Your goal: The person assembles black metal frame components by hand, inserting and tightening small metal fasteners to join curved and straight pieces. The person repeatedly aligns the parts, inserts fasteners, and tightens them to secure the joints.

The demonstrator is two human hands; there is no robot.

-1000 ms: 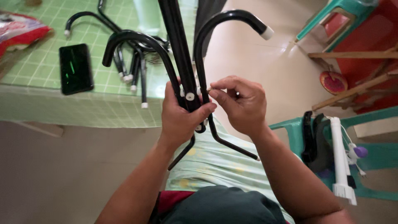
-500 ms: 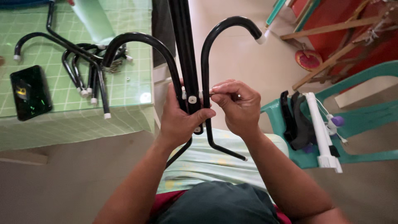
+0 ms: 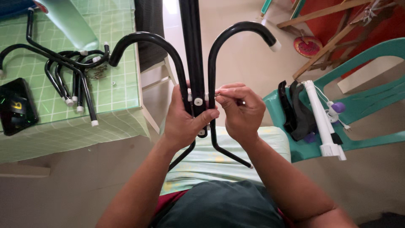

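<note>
Against the upright black metal pole (image 3: 195, 63), the left hand (image 3: 184, 120) stayed clamped on both curved black metal hooks (image 3: 219, 55) while the right hand (image 3: 240, 112), fingertips pinched on a small fastener, had edged closer.

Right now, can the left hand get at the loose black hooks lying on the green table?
Probably not at once. The left hand is wrapped around the black pole and a curved hook. The loose hooks lie apart on the green table, though nothing stands between.
</note>
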